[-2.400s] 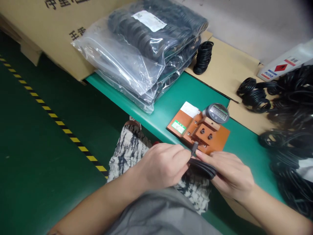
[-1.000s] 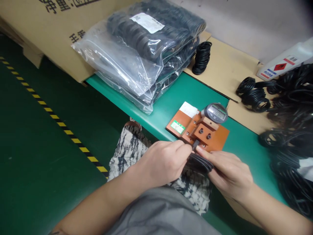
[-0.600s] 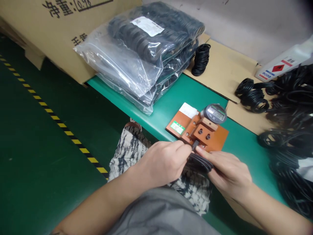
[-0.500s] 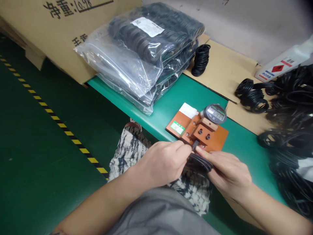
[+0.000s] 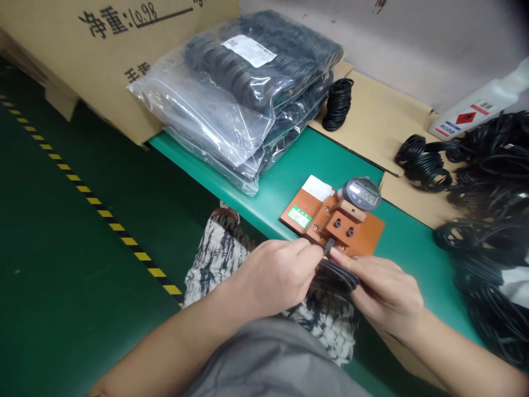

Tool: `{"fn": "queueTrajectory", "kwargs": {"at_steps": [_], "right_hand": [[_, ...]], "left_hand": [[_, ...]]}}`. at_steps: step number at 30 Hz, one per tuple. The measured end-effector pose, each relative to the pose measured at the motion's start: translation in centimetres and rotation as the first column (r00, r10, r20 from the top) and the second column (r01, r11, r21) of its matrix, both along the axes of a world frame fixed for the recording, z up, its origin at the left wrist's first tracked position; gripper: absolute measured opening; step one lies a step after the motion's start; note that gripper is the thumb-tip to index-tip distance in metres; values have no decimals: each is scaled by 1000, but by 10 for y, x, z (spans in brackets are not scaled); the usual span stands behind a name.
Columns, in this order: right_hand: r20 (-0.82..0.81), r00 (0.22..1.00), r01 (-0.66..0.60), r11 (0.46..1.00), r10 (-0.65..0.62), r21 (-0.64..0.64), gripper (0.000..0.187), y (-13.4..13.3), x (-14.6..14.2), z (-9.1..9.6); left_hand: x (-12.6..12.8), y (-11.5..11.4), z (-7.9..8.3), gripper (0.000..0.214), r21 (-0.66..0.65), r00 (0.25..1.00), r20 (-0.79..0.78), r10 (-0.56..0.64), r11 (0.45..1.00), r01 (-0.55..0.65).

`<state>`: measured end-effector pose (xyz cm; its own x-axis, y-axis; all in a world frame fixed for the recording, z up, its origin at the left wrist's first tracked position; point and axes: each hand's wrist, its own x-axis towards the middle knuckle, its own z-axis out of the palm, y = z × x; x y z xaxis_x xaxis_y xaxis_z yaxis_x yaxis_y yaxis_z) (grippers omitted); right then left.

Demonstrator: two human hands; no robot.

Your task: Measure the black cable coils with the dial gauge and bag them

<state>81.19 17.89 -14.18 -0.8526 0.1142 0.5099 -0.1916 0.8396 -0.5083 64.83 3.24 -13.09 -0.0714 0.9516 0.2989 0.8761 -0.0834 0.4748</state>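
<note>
A coiled black cable (image 5: 336,275) hangs between my hands at the table's front edge. Its dark connector end (image 5: 329,246) sits against the front of an orange-brown measuring fixture (image 5: 370,234), and how deep it goes in cannot be seen. My left hand (image 5: 279,275) is closed in a pinch at the connector, its fingertips partly hidden. On the other side my right hand (image 5: 386,289) grips the coil, with its thumb against the connector. A round digital dial gauge (image 5: 362,193) is mounted on the fixture, and its screen shows digits.
Stacked clear bags of black cable coils (image 5: 231,99) lie left of the fixture, before a large cardboard box (image 5: 103,71). A lone coil (image 5: 338,105) stands behind. To the right are a white bottle (image 5: 471,110) and a heap of black cables (image 5: 487,182).
The digits on the gauge's screen look different and sharper. My hands, the cable and the fixture hold nearly the same positions; the view has shifted slightly.
</note>
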Motion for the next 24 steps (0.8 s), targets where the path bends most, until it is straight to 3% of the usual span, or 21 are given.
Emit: {"fn": "queueTrajectory", "kwargs": {"at_steps": [24], "right_hand": [[-31, 999, -13, 999, 11, -35, 57, 0, -4, 2]], "left_hand": [[0, -1, 4, 23, -17, 1000, 4, 11, 1000, -11]]}}
